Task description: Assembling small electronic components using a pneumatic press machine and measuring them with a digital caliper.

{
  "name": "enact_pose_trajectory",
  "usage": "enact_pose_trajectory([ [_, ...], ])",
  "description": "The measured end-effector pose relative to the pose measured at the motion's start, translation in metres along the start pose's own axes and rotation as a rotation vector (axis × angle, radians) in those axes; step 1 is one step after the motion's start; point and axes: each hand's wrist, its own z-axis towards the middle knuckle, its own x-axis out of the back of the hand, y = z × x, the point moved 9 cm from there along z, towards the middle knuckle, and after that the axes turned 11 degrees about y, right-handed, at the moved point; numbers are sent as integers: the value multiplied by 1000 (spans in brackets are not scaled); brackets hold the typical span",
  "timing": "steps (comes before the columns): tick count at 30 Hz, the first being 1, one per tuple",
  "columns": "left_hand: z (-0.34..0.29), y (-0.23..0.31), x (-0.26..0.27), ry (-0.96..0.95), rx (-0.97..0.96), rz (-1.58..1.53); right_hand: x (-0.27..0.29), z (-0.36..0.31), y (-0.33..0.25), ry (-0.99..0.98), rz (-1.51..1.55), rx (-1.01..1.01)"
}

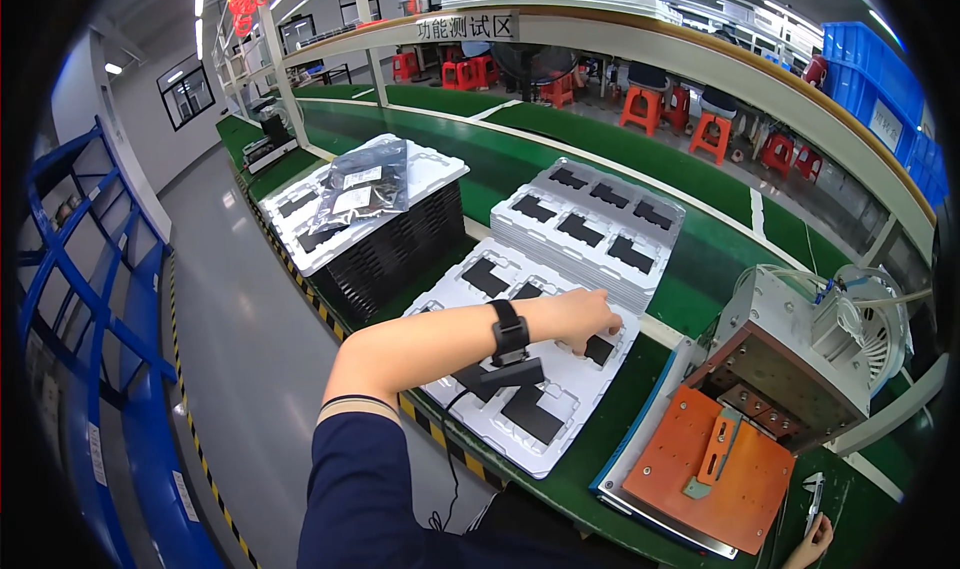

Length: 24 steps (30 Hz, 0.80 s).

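My left hand [583,319] reaches across the light grey plastic tray [545,458], its thumb and fingers bent downward and apart. Just below the fingertips lies a flat black piece [599,350] in a tray pocket; whether they touch it is hard to see. More notched black pieces, such as this black plate [532,416], lie in the same tray, some partly covered by my forearm. At the lower right edge, my right hand [814,542] is closed on the end of a silver tool that looks like a caliper [814,495].
A press-like machine [790,339] with an orange base plate [700,464] stands at the right. Behind the near tray is a stack of filled grey trays [600,259]. Another stack [395,254] at the left carries a silvery bag [365,184]. A black cable [450,449] hangs from my left wrist.
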Motion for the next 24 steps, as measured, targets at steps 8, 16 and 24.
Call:
enact_pose_trajectory([
  [8, 6, 18, 9, -18, -115, 253, 9, 4, -17, 79, -29, 149],
  [16, -9, 36, 47, 156, -148, 167, 20, 41, 19, -1, 235, 133],
  [24, -32, 204, 125, 107, -440, -516, -24, -81, -338, -984, 767, 119],
])
